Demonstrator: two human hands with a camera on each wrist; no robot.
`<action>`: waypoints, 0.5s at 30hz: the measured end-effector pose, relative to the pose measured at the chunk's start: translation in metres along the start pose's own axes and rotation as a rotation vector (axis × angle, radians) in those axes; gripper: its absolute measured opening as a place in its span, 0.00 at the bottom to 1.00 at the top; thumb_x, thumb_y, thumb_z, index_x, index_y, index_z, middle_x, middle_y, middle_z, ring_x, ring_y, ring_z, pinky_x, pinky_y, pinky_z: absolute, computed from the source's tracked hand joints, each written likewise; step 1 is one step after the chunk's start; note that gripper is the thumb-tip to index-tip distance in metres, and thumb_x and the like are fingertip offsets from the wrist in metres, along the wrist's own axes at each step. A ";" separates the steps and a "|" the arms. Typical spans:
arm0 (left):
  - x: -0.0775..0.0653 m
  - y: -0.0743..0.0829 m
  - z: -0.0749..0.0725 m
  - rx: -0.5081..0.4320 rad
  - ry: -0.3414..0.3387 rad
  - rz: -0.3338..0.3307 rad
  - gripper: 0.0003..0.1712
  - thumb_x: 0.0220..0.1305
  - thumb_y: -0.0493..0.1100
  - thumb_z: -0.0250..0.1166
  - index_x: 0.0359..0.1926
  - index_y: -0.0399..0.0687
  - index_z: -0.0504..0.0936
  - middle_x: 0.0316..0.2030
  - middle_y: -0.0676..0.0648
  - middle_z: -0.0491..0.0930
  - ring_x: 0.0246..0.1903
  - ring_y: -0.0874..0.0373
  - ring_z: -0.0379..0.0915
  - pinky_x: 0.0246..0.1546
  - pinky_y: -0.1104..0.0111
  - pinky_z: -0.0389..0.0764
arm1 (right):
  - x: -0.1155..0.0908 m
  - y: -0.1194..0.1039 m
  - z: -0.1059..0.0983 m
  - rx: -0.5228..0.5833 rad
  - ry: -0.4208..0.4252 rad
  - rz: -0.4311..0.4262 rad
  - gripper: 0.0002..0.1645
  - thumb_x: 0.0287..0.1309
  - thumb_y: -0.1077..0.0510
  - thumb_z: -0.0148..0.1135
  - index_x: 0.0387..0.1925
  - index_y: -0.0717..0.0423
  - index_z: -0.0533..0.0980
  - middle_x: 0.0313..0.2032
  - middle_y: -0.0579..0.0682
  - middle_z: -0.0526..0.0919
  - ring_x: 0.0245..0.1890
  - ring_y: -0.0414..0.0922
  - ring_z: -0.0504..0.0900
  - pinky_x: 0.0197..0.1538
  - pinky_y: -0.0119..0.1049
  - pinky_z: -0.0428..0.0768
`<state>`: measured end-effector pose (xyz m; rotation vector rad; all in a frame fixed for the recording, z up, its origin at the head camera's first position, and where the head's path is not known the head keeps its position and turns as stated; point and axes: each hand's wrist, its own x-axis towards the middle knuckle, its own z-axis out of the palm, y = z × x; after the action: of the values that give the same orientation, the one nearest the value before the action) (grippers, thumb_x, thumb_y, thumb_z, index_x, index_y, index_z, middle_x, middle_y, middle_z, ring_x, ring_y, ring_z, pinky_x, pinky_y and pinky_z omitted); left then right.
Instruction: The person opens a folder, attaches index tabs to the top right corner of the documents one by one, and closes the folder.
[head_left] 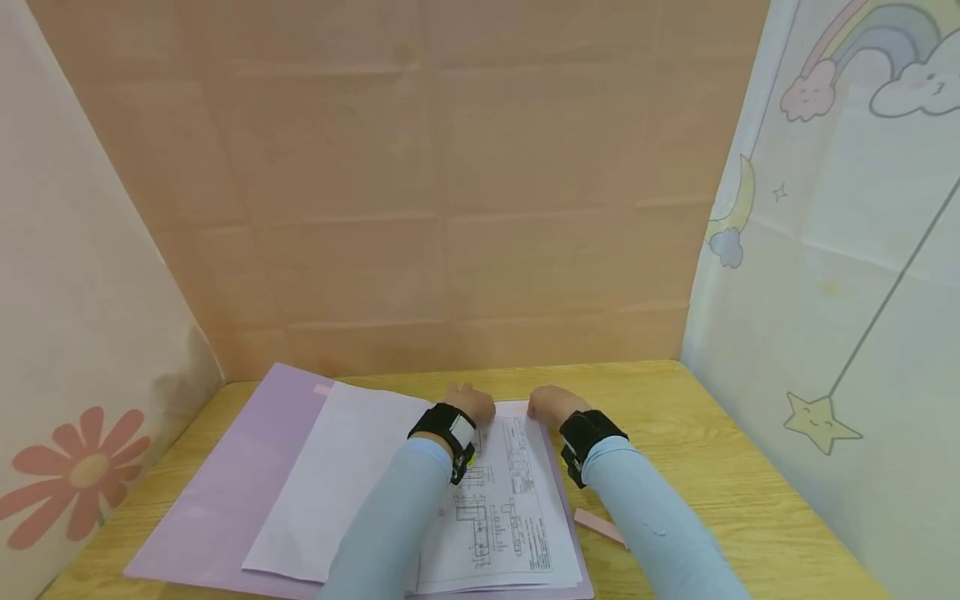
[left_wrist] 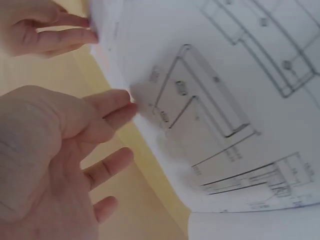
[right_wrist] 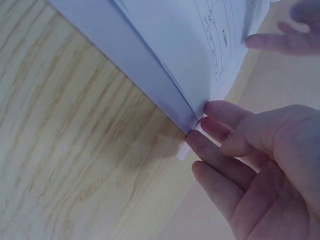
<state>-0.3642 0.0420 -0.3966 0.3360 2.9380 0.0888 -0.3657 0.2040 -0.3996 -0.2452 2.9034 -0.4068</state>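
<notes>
A lilac folder [head_left: 217, 500] lies spread on the table with a stack of printed technical drawings [head_left: 517, 517] on its right side and a blank white sheet [head_left: 330, 475] turned to the left. My left hand [head_left: 472, 404] is at the far edge of the drawings; in the left wrist view its extended fingertips [left_wrist: 122, 100] meet the page edge. At the far right corner is my right hand [head_left: 555, 406]. In the right wrist view, its fingertips [right_wrist: 197, 140] touch the corner of the papers and folder, beside a pale pink strip [right_wrist: 184, 151].
A pink strip [head_left: 600, 527] lies on the wooden table [head_left: 720, 500], right of the folder and beside the right forearm. A small pink tab [head_left: 322, 389] shows on the folder's left cover. Brown paper [head_left: 450, 208] backs the table, with printed sheets on both sides.
</notes>
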 end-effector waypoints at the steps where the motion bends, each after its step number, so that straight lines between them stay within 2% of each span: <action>1: 0.002 0.001 -0.003 0.090 0.020 0.062 0.12 0.71 0.45 0.55 0.46 0.55 0.85 0.52 0.53 0.81 0.56 0.51 0.68 0.62 0.54 0.61 | 0.000 0.000 0.001 0.001 0.000 0.001 0.09 0.64 0.60 0.59 0.42 0.59 0.81 0.35 0.52 0.78 0.36 0.50 0.75 0.42 0.41 0.74; 2: 0.005 0.003 -0.006 0.151 0.047 0.118 0.13 0.71 0.42 0.54 0.48 0.55 0.84 0.51 0.53 0.82 0.56 0.53 0.70 0.64 0.55 0.60 | -0.001 0.000 0.001 -0.014 0.001 -0.010 0.10 0.64 0.60 0.59 0.42 0.60 0.81 0.35 0.52 0.79 0.35 0.49 0.75 0.42 0.41 0.74; 5: 0.013 0.012 -0.006 0.094 0.115 0.197 0.19 0.72 0.40 0.52 0.61 0.49 0.77 0.61 0.50 0.75 0.64 0.53 0.67 0.69 0.59 0.59 | -0.002 0.001 -0.001 -0.094 0.010 -0.067 0.10 0.64 0.62 0.58 0.42 0.60 0.82 0.36 0.51 0.81 0.34 0.49 0.76 0.43 0.41 0.76; 7: 0.016 0.021 -0.001 0.055 0.114 0.256 0.24 0.73 0.39 0.50 0.68 0.44 0.68 0.68 0.46 0.67 0.69 0.53 0.61 0.69 0.60 0.58 | -0.002 0.003 -0.002 -0.150 0.021 -0.113 0.09 0.63 0.64 0.57 0.42 0.60 0.82 0.38 0.52 0.83 0.34 0.48 0.76 0.44 0.42 0.77; 9: 0.017 0.028 0.007 0.038 0.085 0.293 0.25 0.74 0.39 0.47 0.70 0.43 0.64 0.70 0.45 0.62 0.71 0.53 0.55 0.70 0.61 0.57 | -0.002 0.005 -0.002 -0.195 0.028 -0.152 0.09 0.64 0.65 0.56 0.41 0.60 0.82 0.39 0.53 0.84 0.34 0.47 0.77 0.46 0.43 0.78; 13: 0.010 0.039 0.018 0.028 -0.027 0.271 0.26 0.74 0.40 0.46 0.71 0.48 0.64 0.71 0.46 0.61 0.71 0.53 0.55 0.71 0.59 0.54 | 0.001 0.007 0.000 -0.208 0.033 -0.184 0.09 0.66 0.66 0.53 0.37 0.60 0.81 0.35 0.52 0.83 0.32 0.46 0.76 0.43 0.42 0.76; 15: 0.005 0.040 0.019 0.028 -0.056 0.242 0.26 0.74 0.40 0.46 0.71 0.52 0.64 0.71 0.49 0.62 0.71 0.54 0.56 0.71 0.59 0.53 | 0.003 0.007 0.002 -0.190 0.026 -0.167 0.09 0.66 0.64 0.53 0.36 0.59 0.81 0.32 0.50 0.81 0.30 0.45 0.74 0.40 0.40 0.75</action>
<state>-0.3566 0.0828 -0.4133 0.6857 2.8325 0.0692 -0.3696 0.2099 -0.4038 -0.5181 2.9589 -0.1597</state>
